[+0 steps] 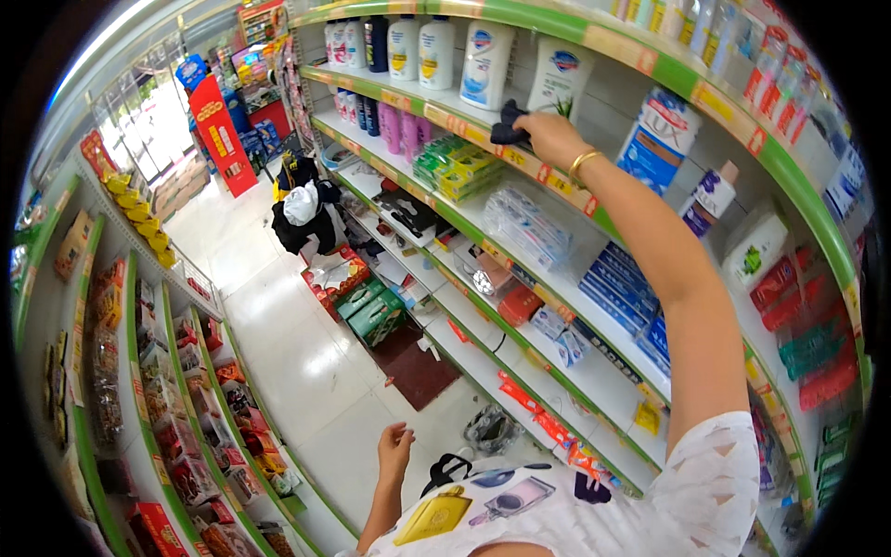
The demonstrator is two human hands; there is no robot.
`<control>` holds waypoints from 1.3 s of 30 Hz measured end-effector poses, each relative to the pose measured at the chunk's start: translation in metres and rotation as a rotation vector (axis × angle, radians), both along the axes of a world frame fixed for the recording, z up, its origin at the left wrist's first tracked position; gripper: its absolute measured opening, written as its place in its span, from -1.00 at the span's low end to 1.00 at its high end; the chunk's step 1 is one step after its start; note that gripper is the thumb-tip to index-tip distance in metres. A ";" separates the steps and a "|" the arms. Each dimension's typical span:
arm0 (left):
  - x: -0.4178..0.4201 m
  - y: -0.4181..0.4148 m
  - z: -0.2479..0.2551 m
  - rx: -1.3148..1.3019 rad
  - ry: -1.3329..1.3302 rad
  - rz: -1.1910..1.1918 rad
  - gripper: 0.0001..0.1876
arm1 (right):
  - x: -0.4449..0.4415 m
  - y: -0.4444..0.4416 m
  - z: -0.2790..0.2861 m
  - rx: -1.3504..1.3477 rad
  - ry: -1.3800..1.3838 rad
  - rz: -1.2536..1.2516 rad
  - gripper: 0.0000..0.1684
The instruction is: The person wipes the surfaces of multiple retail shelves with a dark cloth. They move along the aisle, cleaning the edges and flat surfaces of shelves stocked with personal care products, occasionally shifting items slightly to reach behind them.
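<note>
My right hand (555,137) is stretched out to an upper shelf of the rack and grips a dark cloth (510,124). The cloth lies at the shelf's front edge, below and between two large white Safeguard bottles (485,66). A Lux bottle with a blue label (656,143) stands to the right of the hand, and several white shampoo bottles (420,52) are on the left. Low over the aisle floor hangs my left hand (395,449), fingers loosely bent, with nothing seen in it.
Toothpaste boxes (616,285) and green-yellow packs (456,166) lie on the shelf beneath. Snack shelves (156,418) line the left side. Cartons (369,310), a pile of clothes (306,209) and a clear plastic bag (491,428) are on the aisle floor.
</note>
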State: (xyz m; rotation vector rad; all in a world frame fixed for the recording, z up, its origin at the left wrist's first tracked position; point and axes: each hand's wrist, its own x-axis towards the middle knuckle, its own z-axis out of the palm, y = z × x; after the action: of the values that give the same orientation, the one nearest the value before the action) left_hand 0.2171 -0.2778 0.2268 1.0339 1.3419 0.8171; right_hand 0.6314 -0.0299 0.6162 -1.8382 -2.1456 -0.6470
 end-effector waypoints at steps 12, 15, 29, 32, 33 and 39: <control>0.072 -0.017 0.023 0.016 -0.116 -0.225 -0.73 | -0.033 -0.045 -0.048 0.153 -0.450 -0.017 -0.90; 0.079 -0.031 0.020 -0.030 -0.124 -0.300 -0.72 | -0.026 -0.081 -0.062 0.268 -0.437 -0.065 -0.88; 0.131 -0.035 0.011 0.021 -0.074 -0.650 -0.76 | 0.043 -0.320 -0.071 0.185 -0.492 -0.222 -0.84; 0.157 -0.051 0.020 -0.008 -0.094 -0.712 -0.77 | 0.057 -0.378 -0.072 0.187 -0.490 -0.263 -0.88; 0.163 -0.054 0.017 -0.017 -0.109 -0.744 -0.77 | 0.062 -0.397 -0.073 0.210 -0.489 -0.280 -0.88; 0.208 -0.104 0.020 -0.013 -0.041 -0.920 -0.77 | 0.088 -0.506 -0.076 0.229 -0.486 -0.392 -0.89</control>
State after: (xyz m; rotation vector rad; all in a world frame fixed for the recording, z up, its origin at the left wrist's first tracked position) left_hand 0.4250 -0.3813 0.2467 1.4338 0.6910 0.1292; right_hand 0.7192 -0.5360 0.5401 -2.1490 -1.8524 -1.4943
